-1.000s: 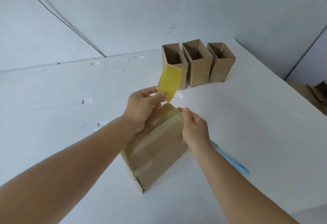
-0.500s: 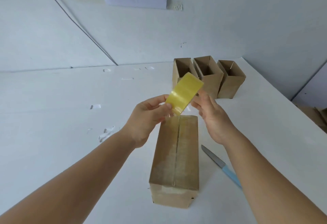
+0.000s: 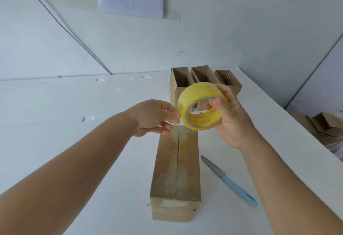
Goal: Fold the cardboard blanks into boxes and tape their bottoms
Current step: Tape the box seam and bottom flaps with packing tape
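We see bright, even, cool daylight with no clear source. Shadows are soft and faint; a thin one lies beside the knife (image 3: 229, 181) on the white table (image 3: 74, 142). No hard glare, only a mild sheen on the tape roll (image 3: 201, 104). Wide-angle bending curves the wall lines toward the edges. The upper left corner is slightly blurred.

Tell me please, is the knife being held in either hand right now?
No, the blue-handled knife lies on the table beside the box, untouched by either hand.
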`<state>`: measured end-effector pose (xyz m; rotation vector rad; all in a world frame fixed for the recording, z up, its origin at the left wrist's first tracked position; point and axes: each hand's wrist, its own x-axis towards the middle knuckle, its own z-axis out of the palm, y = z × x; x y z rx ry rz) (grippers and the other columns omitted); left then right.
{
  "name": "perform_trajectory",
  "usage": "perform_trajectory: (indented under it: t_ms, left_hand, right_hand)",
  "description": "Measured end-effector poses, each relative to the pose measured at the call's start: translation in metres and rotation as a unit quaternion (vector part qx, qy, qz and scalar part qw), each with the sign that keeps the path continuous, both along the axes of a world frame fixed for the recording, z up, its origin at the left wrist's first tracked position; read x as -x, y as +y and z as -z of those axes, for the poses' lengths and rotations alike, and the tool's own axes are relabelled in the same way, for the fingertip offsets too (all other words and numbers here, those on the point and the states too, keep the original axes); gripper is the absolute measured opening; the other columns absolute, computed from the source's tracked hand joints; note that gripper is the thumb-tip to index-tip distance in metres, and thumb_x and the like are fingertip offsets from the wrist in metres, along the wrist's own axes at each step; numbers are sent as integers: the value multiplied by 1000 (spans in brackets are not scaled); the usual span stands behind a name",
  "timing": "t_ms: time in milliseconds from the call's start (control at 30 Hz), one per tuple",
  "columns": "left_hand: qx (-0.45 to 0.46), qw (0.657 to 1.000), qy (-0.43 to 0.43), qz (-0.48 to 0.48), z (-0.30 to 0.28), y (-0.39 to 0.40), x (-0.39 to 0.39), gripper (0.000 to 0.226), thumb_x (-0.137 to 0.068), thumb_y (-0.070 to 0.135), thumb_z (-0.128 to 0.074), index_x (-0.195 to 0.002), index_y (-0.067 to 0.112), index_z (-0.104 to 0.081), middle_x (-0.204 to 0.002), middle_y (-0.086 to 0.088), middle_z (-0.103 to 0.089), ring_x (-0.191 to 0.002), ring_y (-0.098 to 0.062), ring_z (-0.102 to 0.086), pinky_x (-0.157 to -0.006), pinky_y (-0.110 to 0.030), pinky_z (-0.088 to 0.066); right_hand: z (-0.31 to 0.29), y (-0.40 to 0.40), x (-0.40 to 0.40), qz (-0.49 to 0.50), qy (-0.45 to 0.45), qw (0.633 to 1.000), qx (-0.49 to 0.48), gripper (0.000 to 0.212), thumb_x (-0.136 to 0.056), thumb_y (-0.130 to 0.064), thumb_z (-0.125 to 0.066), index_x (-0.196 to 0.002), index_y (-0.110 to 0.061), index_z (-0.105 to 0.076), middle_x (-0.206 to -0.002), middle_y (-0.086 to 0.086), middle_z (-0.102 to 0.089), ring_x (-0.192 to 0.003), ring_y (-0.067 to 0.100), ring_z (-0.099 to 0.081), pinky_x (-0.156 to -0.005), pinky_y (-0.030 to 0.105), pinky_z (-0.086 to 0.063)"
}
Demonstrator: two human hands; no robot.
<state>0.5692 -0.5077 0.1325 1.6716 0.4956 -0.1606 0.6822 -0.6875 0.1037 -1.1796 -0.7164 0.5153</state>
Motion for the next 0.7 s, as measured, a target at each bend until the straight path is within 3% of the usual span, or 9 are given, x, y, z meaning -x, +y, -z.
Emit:
perform_trajectory:
  t_ms: [67, 167, 300, 400, 500, 600, 700]
  left_hand:
    - [20, 1000, -2, -9, 2, -1, -2, 3, -89, 14, -67, -89, 14, -64, -85, 0, -64, -74, -13, -58, -65, -22, -55]
    - [44, 999, -1, -17, 5, -2, -1, 6, -89, 16, -66, -93, 12, -64, -92, -3, -62, -78, -15, -61, -66, -23, -55]
    - [73, 996, -22, -55, 9, -3, 2, 9, -88, 10, -66, -92, 2, -66, -71, -6, -64, -61, -11, -61, -58, -20, -55]
    - [70, 994, -29, -85, 12, -2, 3, 14, -86, 9, -68, -94, -2, -69, -68, -8, -64, -58, -12, -59, -57, -19, -54]
    - [31, 994, -41, -95, 12, 0, 4, 9, -85, 9, -69, -85, 0, -70, -69, -8, -65, -57, -11, -59, -58, -20, -54]
    - [-38, 995, -40, -86, 11, 11, 7, 9, -83, 9, -69, -78, 1, -71, -69, -5, -67, -59, -10, -60, -58, -19, -52]
    - [-96, 992, -20, -81, 11, 29, 13, 9, -82, 10, -70, -79, 2, -73, -71, -3, -69, -63, -11, -60, -60, -20, -52]
  right_hand:
    - [-2, -1, 3, 3, 4, 1000, -8, 70, -54, -55, -84, -111, -28, -55, -84, -14, -61, -77, 4, -58, -72, 25, -51]
    - [-4, -2, 4, 2, 9, 1000, -14, 73, -55, -54, -84, -115, -26, -52, -78, -14, -58, -72, 3, -56, -82, 36, -46]
    - [-7, -1, 7, 17, 9, 1000, 0, 77, -55, -72, -73, -112, -24, -57, -73, -11, -48, -72, 8, -44, -85, 43, -35]
    - [-9, -2, 8, 30, 0, 999, 14, 78, -61, -77, -65, -113, -20, -58, -73, -11, -48, -71, 8, -42, -86, 44, -35]
    - [-15, -2, 11, 58, -6, 998, 39, 60, -67, -72, -62, -106, -26, -63, -72, -9, -47, -67, 8, -42, -83, 45, -36]
    - [-19, -7, 10, 113, -50, 988, 93, 21, -84, -54, -59, -89, -37, -68, -77, -5, -51, -71, 9, -47, -82, 43, -43]
    - [-19, -20, 2, 156, -128, 963, 180, 13, -87, -38, -57, -83, -40, -69, -81, -15, -61, -81, 6, -54, -77, 30, -47]
